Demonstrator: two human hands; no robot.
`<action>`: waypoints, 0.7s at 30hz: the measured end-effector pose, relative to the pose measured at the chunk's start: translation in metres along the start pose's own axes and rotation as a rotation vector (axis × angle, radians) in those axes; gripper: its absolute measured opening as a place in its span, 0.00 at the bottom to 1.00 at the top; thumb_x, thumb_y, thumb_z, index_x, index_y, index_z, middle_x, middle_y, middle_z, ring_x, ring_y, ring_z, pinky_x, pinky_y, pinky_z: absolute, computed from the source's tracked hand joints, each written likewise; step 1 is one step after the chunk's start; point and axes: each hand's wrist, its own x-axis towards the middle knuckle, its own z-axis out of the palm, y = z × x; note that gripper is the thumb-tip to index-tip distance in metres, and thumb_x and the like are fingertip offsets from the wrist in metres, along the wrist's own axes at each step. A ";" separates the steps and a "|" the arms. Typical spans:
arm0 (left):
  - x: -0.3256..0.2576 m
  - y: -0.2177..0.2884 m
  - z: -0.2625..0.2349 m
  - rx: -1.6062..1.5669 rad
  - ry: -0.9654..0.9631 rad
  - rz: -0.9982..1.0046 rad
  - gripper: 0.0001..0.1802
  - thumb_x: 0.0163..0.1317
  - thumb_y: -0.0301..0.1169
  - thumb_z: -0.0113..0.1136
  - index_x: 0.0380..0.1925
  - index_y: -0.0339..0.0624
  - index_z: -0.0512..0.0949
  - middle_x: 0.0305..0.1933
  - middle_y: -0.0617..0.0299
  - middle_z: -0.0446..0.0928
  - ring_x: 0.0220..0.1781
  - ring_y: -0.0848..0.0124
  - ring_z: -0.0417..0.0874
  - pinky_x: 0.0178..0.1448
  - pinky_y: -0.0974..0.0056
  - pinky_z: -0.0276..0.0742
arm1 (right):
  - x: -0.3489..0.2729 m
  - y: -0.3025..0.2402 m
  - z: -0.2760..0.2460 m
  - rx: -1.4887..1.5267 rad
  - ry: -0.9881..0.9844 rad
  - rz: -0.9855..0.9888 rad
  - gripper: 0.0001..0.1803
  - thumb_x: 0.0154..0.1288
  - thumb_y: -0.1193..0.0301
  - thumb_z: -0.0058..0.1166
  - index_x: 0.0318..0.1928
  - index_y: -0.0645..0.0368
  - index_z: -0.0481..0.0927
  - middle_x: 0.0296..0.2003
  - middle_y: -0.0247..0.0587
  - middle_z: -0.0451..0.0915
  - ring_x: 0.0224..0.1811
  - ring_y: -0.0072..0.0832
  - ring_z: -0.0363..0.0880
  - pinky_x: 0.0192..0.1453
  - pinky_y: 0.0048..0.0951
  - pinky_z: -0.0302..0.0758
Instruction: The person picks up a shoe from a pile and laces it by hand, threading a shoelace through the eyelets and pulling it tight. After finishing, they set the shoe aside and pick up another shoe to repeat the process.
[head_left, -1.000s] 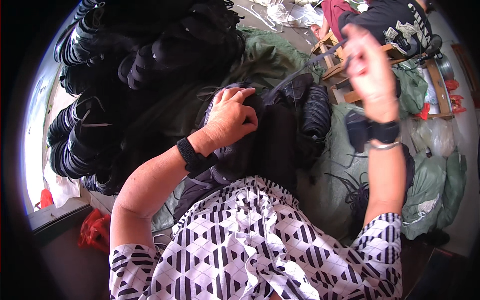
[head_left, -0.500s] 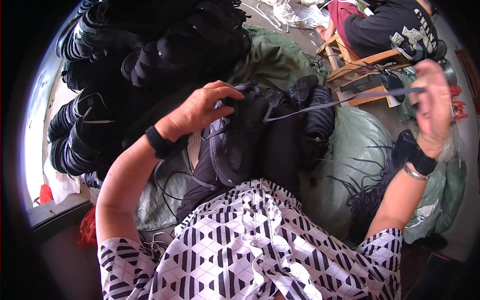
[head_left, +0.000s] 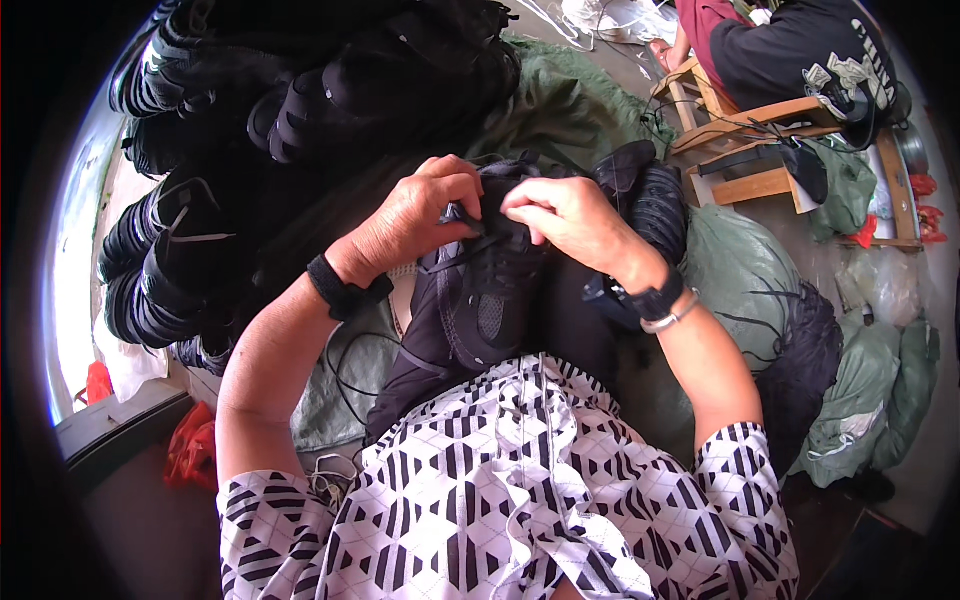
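Observation:
A dark grey and black shoe (head_left: 490,318) with a mesh panel and light stitching lies over my lap, its toe toward me. My left hand (head_left: 420,208) is closed on the shoe's left edge near its opening, thumb and fingers pinched together. Over the lacing area, my right hand (head_left: 575,215) has its thumb and forefinger pinched; whatever lies between the tips is too small to make out. Dark lace runs across the front of the shoe, partly hidden by my fingers.
Stacks of black shoes (head_left: 150,300) rise at the left. More nested dark shoes (head_left: 660,215) sit just right of my lap. Green sacks (head_left: 735,250) and a bundle of dark laces (head_left: 805,345) lie at the right. Beyond is a wooden stool (head_left: 750,185) beside a seated person (head_left: 790,60).
My right hand has come from far right, where it held a lace stretched out, back to the shoe beside my left hand. My left hand stays at the shoe's edge.

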 end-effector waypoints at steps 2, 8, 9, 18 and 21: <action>-0.004 -0.002 0.004 0.023 0.044 -0.012 0.16 0.39 0.18 0.68 0.29 0.41 0.75 0.44 0.58 0.74 0.51 0.60 0.76 0.55 0.62 0.74 | 0.009 0.000 0.006 0.014 -0.032 0.051 0.06 0.60 0.73 0.55 0.35 0.60 0.82 0.19 0.34 0.77 0.23 0.18 0.75 0.30 0.23 0.71; -0.005 -0.002 0.007 0.016 0.074 -0.009 0.15 0.40 0.17 0.68 0.29 0.41 0.74 0.44 0.58 0.75 0.51 0.60 0.76 0.55 0.61 0.74 | 0.013 -0.004 0.016 -0.493 -0.067 -0.198 0.06 0.56 0.68 0.54 0.32 0.52 0.81 0.26 0.44 0.81 0.33 0.41 0.81 0.38 0.40 0.76; -0.005 0.000 0.007 -0.014 0.075 -0.016 0.15 0.41 0.17 0.67 0.30 0.41 0.75 0.45 0.58 0.74 0.51 0.59 0.76 0.55 0.61 0.74 | 0.013 -0.003 0.015 -0.490 -0.065 -0.196 0.06 0.56 0.68 0.54 0.32 0.52 0.81 0.26 0.44 0.81 0.33 0.41 0.81 0.38 0.40 0.76; 0.005 0.032 0.015 0.149 0.002 -0.072 0.09 0.48 0.28 0.67 0.29 0.42 0.78 0.46 0.56 0.71 0.52 0.58 0.73 0.52 0.59 0.74 | -0.006 0.044 -0.046 -0.317 0.233 0.043 0.10 0.59 0.66 0.56 0.32 0.60 0.76 0.22 0.42 0.79 0.26 0.36 0.80 0.31 0.34 0.74; 0.011 0.047 0.027 0.389 0.004 -0.203 0.08 0.46 0.27 0.66 0.25 0.41 0.75 0.48 0.58 0.70 0.51 0.56 0.73 0.48 0.59 0.77 | -0.026 0.020 -0.027 0.109 -0.084 0.321 0.12 0.67 0.63 0.51 0.36 0.60 0.74 0.17 0.28 0.72 0.16 0.12 0.65 0.19 0.16 0.61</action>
